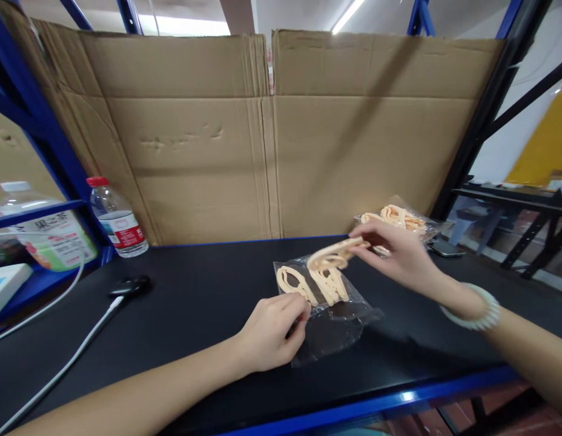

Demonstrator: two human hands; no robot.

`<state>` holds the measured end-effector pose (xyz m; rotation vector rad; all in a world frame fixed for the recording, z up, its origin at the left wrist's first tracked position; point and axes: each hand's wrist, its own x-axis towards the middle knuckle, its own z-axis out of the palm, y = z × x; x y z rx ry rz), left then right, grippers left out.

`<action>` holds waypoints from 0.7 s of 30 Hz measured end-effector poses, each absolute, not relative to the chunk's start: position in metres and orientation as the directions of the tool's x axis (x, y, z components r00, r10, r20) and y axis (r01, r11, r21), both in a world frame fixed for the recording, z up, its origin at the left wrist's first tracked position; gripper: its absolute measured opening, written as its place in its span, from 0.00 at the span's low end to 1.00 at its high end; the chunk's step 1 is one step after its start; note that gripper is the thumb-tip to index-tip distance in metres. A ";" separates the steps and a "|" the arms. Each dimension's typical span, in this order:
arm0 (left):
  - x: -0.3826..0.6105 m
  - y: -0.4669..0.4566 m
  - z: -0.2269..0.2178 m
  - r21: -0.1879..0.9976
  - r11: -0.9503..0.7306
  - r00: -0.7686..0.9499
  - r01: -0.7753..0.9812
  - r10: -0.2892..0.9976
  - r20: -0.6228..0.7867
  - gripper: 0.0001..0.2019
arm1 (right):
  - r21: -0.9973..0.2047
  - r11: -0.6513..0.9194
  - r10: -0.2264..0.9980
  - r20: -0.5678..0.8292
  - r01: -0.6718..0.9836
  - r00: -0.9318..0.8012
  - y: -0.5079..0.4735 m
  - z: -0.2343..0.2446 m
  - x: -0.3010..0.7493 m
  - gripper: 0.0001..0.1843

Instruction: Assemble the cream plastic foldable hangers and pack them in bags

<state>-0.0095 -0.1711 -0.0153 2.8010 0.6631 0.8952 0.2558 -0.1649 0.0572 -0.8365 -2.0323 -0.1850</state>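
Observation:
A clear plastic bag (333, 342) lies on the black table, with cream-coloured looped pieces (295, 283) in its far part. My left hand (275, 332) is closed in a pinch on the bag's near left edge. Above the bag, my right hand (392, 253) grips a cream looped piece (332, 249) between thumb and fingers. This piece is tilted, its lower end over the bag; whether that end is still inside I cannot tell. Behind my right hand rests a second clear bag (410, 219) with similar looped pieces, partly hidden by the hand.
A cardboard wall (194, 151) closes off the table's back. On the left stand a red-capped water bottle (122, 227) and a black device (130, 286) with a white cable (76, 354). A phone (446, 248) lies at the right. A blue edge (399, 398) runs along the front.

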 end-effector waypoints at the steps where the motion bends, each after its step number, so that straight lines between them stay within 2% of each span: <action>1: -0.009 -0.171 -0.015 0.252 -0.895 0.720 0.368 0.446 0.532 0.07 | -0.165 0.757 0.473 0.806 0.633 -0.356 -0.185 0.059 0.258 0.07; 3: -0.010 -0.171 -0.016 0.265 -0.892 0.703 0.366 0.451 0.549 0.07 | -0.100 0.759 0.437 0.810 0.643 -0.390 -0.221 0.058 0.258 0.06; 5: -0.010 -0.171 -0.017 0.273 -0.888 0.687 0.370 0.459 0.563 0.06 | -0.060 0.769 0.450 0.758 0.636 -0.472 -0.246 0.052 0.254 0.06; 7: -0.010 -0.170 -0.018 0.270 -0.885 0.675 0.378 0.464 0.575 0.06 | 0.027 0.778 0.435 0.697 0.627 -0.570 -0.257 0.042 0.247 0.08; 10: -0.009 -0.169 -0.019 0.256 -0.886 0.659 0.386 0.459 0.595 0.05 | 0.192 0.813 0.336 0.616 0.549 -0.713 -0.258 0.027 0.234 0.12; 14: -0.009 -0.170 -0.019 0.243 -0.892 0.652 0.382 0.446 0.614 0.06 | 0.380 0.795 0.203 0.568 0.473 -0.797 -0.255 0.018 0.219 0.10; 21: -0.010 -0.172 -0.018 0.257 -0.885 0.645 0.388 0.460 0.610 0.05 | 0.478 0.746 0.170 0.538 0.465 -0.825 -0.256 0.016 0.210 0.11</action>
